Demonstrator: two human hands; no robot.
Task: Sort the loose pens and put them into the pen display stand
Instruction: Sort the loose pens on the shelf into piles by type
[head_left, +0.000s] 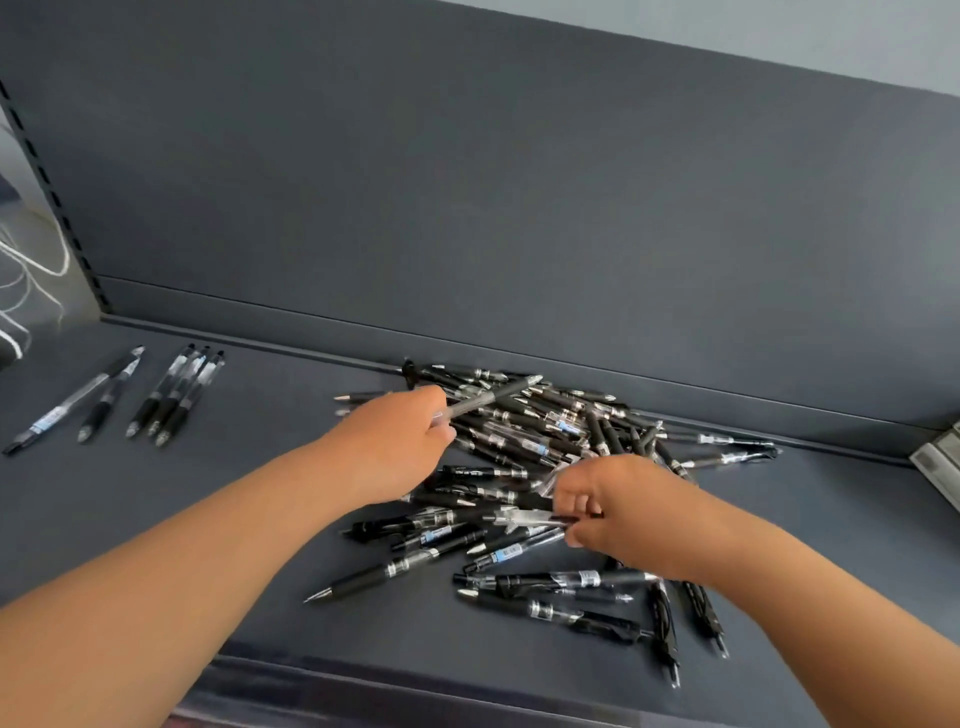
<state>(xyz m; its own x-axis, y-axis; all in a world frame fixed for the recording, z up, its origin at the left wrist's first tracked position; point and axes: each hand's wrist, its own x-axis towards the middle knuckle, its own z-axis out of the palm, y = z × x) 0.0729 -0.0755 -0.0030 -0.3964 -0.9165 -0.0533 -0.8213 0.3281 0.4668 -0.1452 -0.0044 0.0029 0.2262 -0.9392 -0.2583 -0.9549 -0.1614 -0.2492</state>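
A heap of several black and clear pens lies on the dark grey shelf, against its back edge. My left hand hovers over the heap's left side and grips one grey pen that points up and right. My right hand is over the middle of the heap and pinches a clear pen lying level. At the far left, two pens and a group of three pens lie sorted in rows.
The shelf's tall grey back panel rises behind the heap. A slotted upright and white cords are at the left. A pale stand's corner shows at the right edge. A clear front lip runs along the shelf.
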